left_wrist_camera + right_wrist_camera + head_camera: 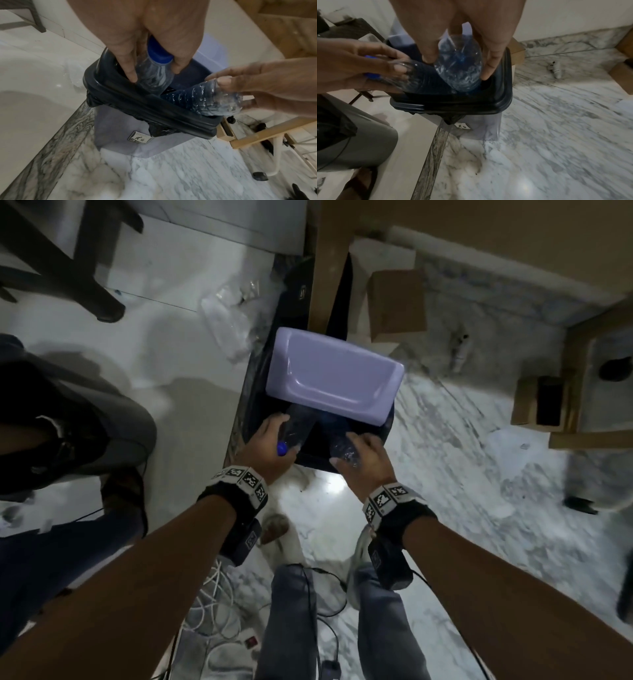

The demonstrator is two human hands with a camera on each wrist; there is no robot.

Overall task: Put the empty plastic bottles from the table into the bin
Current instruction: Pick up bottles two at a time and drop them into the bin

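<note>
Over the bin (310, 455), both hands are gripping crumpled bottles; fingers should be releasing only past the rim.

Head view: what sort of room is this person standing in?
Probably an indoor room in a home or small office. The floor is polished white marble, a lidded purple bin lined with a black bag stands by a wooden table leg, and cardboard boxes sit along the wall.
</note>
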